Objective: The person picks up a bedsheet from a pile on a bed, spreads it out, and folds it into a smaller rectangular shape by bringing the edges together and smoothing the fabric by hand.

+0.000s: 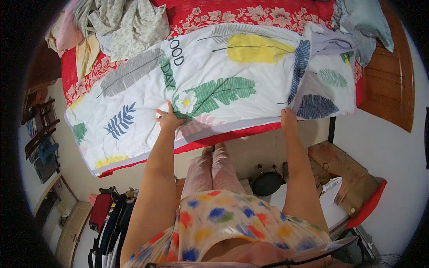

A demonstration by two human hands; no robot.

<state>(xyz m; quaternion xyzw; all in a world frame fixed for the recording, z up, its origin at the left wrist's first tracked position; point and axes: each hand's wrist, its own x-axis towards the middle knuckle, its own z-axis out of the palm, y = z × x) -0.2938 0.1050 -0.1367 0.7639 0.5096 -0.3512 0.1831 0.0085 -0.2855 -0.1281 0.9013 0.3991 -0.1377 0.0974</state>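
Observation:
A white quilt [140,83] printed with green, grey, yellow and navy leaves lies in a long strip over a bed. My left hand [170,118] rests on it with the fingers spread, beside a printed white flower. At the quilt's near edge my right hand [288,117] has its fingers closed on the fabric. Close to that hand a fold runs up and away, and the quilt's right end is partly turned over. Some of its pale lilac underside [330,43] shows at the far right. A lilac border lines the near edge.
A red floral bedsheet [251,10] covers the bed. Crumpled clothes [130,26] lie at the far left, and a grey-blue cloth [365,23] hangs at the far right. Behind the right arm are cardboard boxes [342,167] and a black pan [267,183]. A red suitcase [101,209] stands lower left.

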